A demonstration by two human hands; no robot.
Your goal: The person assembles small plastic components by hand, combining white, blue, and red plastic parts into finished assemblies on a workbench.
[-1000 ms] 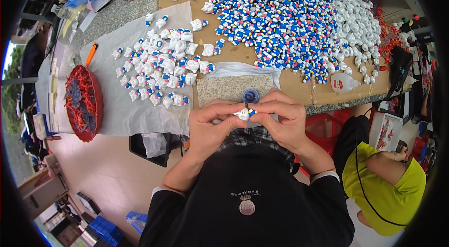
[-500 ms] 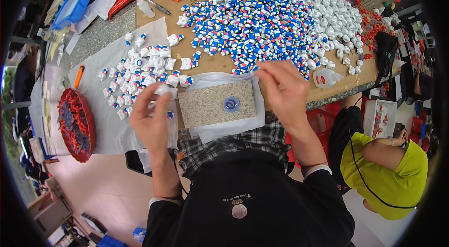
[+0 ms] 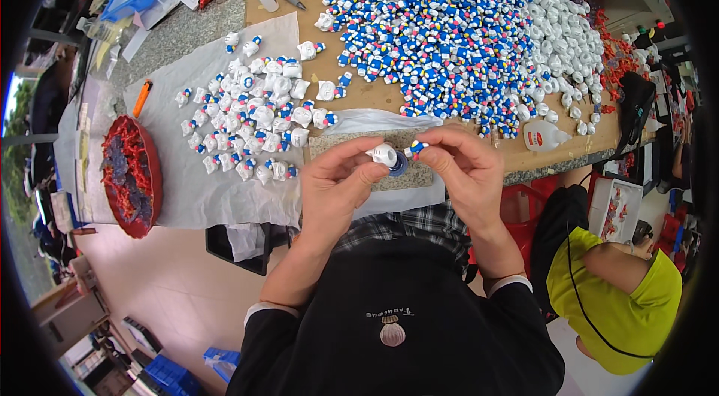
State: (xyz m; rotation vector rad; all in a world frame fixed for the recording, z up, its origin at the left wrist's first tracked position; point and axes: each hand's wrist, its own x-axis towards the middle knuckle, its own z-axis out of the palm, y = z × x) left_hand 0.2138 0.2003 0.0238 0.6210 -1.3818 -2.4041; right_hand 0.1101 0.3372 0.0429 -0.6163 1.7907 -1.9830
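Observation:
Between the thumb and fingers of my left hand (image 3: 334,180) is a white figurine head (image 3: 383,155), tilted toward the right. My right hand (image 3: 466,170) pinches a small blue and white figurine body (image 3: 416,149) close beside it; a small gap separates the two pieces. Both hands are over a speckled stone slab (image 3: 329,143), where a small round blue dish (image 3: 400,165) is partly hidden beneath the white head. Left of my hands, several joined figurines (image 3: 255,107) lie on white paper (image 3: 172,186). Beyond my right hand spreads a big heap of blue bodies (image 3: 449,36).
White heads (image 3: 562,44) are piled at the back right, near a squeeze bottle (image 3: 544,136). A red bowl (image 3: 153,194) of red and purple pieces stands at left, near an orange cutter (image 3: 142,98). A person in a yellow-green shirt (image 3: 614,306) sits at right.
My hands have come together over the slab, bringing the white head and the blue body close to each other. The view has shifted, so the table appears further right.

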